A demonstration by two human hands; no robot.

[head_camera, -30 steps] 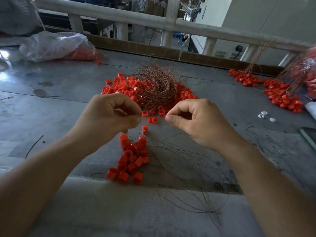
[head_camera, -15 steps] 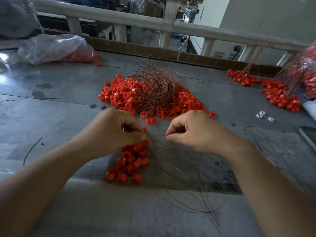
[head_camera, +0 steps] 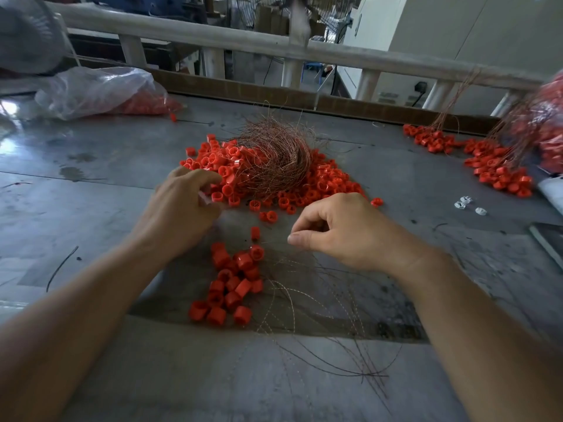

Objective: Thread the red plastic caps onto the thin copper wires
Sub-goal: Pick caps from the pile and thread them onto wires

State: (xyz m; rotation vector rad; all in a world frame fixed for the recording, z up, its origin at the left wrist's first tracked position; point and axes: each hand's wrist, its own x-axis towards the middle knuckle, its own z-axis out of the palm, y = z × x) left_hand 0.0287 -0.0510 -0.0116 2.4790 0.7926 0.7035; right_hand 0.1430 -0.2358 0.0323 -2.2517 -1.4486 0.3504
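A loose heap of red caps point(head_camera: 323, 184) lies mid-table around a nest of copper wire point(head_camera: 274, 159). Nearer to me is a cluster of red caps point(head_camera: 234, 278), with thin wires point(head_camera: 320, 318) fanning from it toward the table's front edge. One red cap point(head_camera: 255, 233) stands alone between the two groups. My left hand point(head_camera: 182, 211) hovers at the heap's left edge, fingers loosely curled over the caps, blurred, with nothing seen in it. My right hand point(head_camera: 341, 229) pinches a thin wire between thumb and forefinger just above the near cluster.
A clear plastic bag point(head_camera: 100, 89) of caps lies at the back left. A second spread of caps on wires point(head_camera: 499, 172) and a red-filled bag point(head_camera: 548, 129) sit at the right. Small white pieces point(head_camera: 466, 205) lie nearby. A pale wooden rail point(head_camera: 243, 41) runs behind the table.
My left hand has left the near cluster and moved up and away to the edge of the loose heap. My right hand has stayed in place, still pinching the wire.
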